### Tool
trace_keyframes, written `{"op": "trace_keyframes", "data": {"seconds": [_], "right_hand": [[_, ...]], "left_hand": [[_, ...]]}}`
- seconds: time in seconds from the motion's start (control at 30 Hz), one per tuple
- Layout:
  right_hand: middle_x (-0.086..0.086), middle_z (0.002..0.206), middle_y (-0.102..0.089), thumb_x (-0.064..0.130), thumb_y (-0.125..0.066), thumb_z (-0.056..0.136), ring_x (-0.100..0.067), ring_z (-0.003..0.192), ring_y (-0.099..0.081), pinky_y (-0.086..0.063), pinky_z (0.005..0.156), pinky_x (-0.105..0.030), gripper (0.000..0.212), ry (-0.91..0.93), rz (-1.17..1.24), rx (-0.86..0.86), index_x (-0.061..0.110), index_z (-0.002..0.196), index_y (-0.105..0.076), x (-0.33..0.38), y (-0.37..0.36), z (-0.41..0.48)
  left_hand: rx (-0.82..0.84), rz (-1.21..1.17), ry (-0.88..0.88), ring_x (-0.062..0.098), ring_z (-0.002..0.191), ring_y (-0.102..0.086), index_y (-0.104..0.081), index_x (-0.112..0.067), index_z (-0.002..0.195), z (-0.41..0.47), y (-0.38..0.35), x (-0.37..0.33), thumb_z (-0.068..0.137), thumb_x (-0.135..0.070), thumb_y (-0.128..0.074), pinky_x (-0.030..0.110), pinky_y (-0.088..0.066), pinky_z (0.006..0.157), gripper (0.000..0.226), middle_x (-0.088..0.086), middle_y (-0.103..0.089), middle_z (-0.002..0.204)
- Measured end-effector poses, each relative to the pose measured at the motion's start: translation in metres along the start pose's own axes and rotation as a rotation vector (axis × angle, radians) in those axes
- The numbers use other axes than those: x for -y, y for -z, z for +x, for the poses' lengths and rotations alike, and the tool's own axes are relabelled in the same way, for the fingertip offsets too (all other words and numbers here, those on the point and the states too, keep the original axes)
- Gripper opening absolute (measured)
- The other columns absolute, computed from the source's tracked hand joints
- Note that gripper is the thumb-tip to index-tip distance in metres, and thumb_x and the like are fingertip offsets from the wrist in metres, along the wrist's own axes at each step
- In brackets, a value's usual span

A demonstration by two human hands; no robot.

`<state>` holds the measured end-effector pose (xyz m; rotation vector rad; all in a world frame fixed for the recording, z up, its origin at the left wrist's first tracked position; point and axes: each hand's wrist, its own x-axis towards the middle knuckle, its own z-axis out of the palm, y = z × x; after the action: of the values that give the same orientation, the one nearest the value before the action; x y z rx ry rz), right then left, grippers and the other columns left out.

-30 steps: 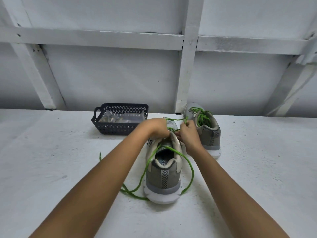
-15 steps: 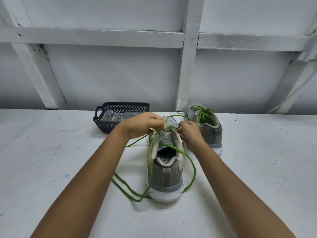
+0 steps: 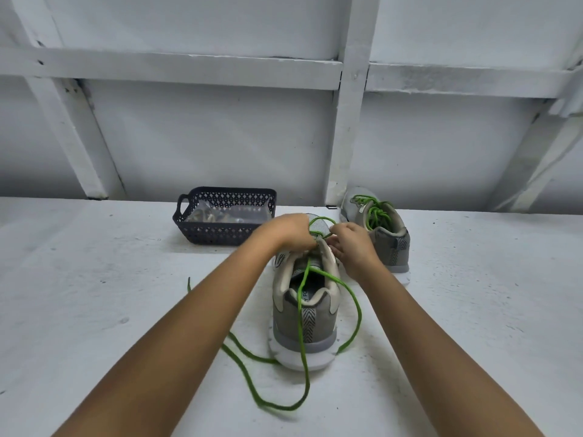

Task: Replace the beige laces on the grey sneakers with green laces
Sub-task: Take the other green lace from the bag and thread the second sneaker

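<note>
— Under everything?
— White painted table [image 3: 94, 310], rough and speckled, set against a white wall [image 3: 205, 137] with crossing white beams [image 3: 350, 121].
— And on it?
— In the middle, near sneaker [image 3: 304, 313], grey, heel toward the camera. Behind it to the right, close to the wall, far sneaker [image 3: 386, 244], already laced in green. At the back left, dark basket [image 3: 220, 236] with a clear bag of beige laces [image 3: 220, 215] inside.
— Room for moving?
— Wide stretches of table left and right of the shoes; front edge out of view. On the near side, loose green lace [image 3: 303, 357]: hangs over the heel, loops on the table before the sole, curves also round the right side.
— Hands?
— Both above the tongue of the near sneaker, forearms reaching in from below. Left hand [image 3: 288, 231] knuckles up, fingers curled down on the lace at the eyelets. Right hand [image 3: 355, 247] just beside it, fingertips drawn narrow, pinching the same lace; small green loop arching between the two.
</note>
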<state>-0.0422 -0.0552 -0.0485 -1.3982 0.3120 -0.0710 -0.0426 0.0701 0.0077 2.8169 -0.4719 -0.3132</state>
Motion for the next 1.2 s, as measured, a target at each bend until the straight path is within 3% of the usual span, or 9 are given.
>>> {"op": "trace_keyframes", "data": {"seconds": [0.07,0.2,0.37,0.47,0.63,0.8,0.97,1.13,1.2], "right_hand": [[-0.008,0.068,-0.048,0.002,-0.044,0.092,-0.013,0.064,-0.049,-0.042,0.062,-0.022,0.017,0.011,-0.014,0.005,0.010,0.077,-0.047,-0.001,0.000,0.000],[-0.006,0.063,-0.044,0.000,-0.043,0.090,-0.012,0.059,-0.046,-0.038,0.058,-0.022,0.021,0.042,-0.064,0.003,0.009,0.071,-0.045,-0.003,0.001,0.002],[-0.003,0.057,-0.034,0.000,-0.042,0.087,-0.012,0.052,-0.033,-0.029,0.052,-0.023,0.031,0.041,-0.142,0.005,0.013,0.060,-0.040,-0.008,0.000,0.009],[-0.002,0.059,-0.037,0.001,-0.040,0.088,-0.012,0.056,-0.036,-0.033,0.055,-0.022,0.029,0.023,-0.113,0.011,0.014,0.062,-0.041,-0.008,-0.001,0.011],[0.000,0.057,-0.032,-0.001,-0.036,0.087,-0.010,0.053,-0.030,-0.028,0.044,-0.016,0.030,0.030,-0.111,0.020,0.016,0.062,-0.038,-0.008,0.000,0.011],[0.000,0.056,-0.024,-0.004,-0.033,0.085,-0.010,0.050,-0.022,-0.018,0.046,-0.022,0.033,0.057,-0.145,0.032,0.019,0.060,-0.032,-0.007,-0.001,0.008],[0.000,0.057,-0.025,-0.003,-0.033,0.085,-0.010,0.051,-0.023,-0.019,0.048,-0.023,0.032,0.063,-0.149,0.034,0.019,0.061,-0.032,-0.006,-0.002,0.006],[0.000,0.059,-0.023,-0.003,-0.032,0.086,-0.010,0.052,-0.022,-0.020,0.045,-0.019,0.033,0.060,-0.135,0.056,0.020,0.062,-0.030,-0.006,-0.001,0.005],[0.000,0.061,-0.028,-0.001,-0.034,0.088,-0.010,0.054,-0.026,-0.025,0.051,-0.021,0.030,0.050,-0.137,0.053,0.019,0.066,-0.035,-0.005,0.000,0.005]], "left_hand": [[-0.029,0.034,0.031,0.032,0.083,-0.059,-0.043,-0.006,0.065,0.004,-0.007,-0.005,0.085,-0.014,-0.051,0.029,-0.043,0.061,0.022,0.017,-0.063,0.087],[-0.143,-0.056,0.056,0.030,0.096,-0.061,-0.066,-0.005,0.097,0.011,-0.015,0.000,0.081,-0.011,-0.049,0.036,-0.052,0.082,0.024,0.014,-0.067,0.104],[-0.062,-0.581,-0.047,0.017,0.067,-0.047,-0.067,-0.011,0.070,-0.004,-0.009,0.015,0.083,-0.010,-0.060,0.024,-0.037,0.057,0.015,0.009,-0.059,0.073],[0.011,-0.759,-0.132,0.008,0.068,-0.048,-0.065,-0.019,0.064,-0.020,-0.006,0.031,0.085,-0.007,-0.058,0.023,-0.033,0.062,0.025,-0.007,-0.061,0.069],[0.076,-0.839,-0.242,0.000,0.069,-0.051,-0.070,-0.028,0.059,-0.039,-0.003,0.038,0.070,-0.018,-0.064,0.020,-0.035,0.066,0.016,-0.013,-0.063,0.068],[0.136,-0.825,-0.310,0.007,0.065,-0.046,-0.071,-0.026,0.059,-0.044,-0.005,0.043,0.083,0.005,-0.062,0.018,-0.036,0.060,0.040,0.001,-0.055,0.077],[0.167,-0.787,-0.320,0.008,0.073,-0.050,-0.073,-0.025,0.065,-0.049,-0.001,0.041,0.081,-0.007,-0.070,0.020,-0.039,0.067,0.024,-0.008,-0.059,0.074],[-0.117,-0.783,-0.114,0.007,0.075,-0.054,-0.062,-0.020,0.090,-0.039,0.002,0.044,0.095,-0.030,-0.053,0.025,-0.042,0.070,0.014,-0.010,-0.058,0.078],[-0.282,-0.550,-0.021,0.015,0.081,-0.055,-0.062,-0.017,0.105,-0.025,-0.008,0.051,0.096,-0.029,-0.051,0.029,-0.043,0.075,0.019,-0.001,-0.058,0.089]]}}
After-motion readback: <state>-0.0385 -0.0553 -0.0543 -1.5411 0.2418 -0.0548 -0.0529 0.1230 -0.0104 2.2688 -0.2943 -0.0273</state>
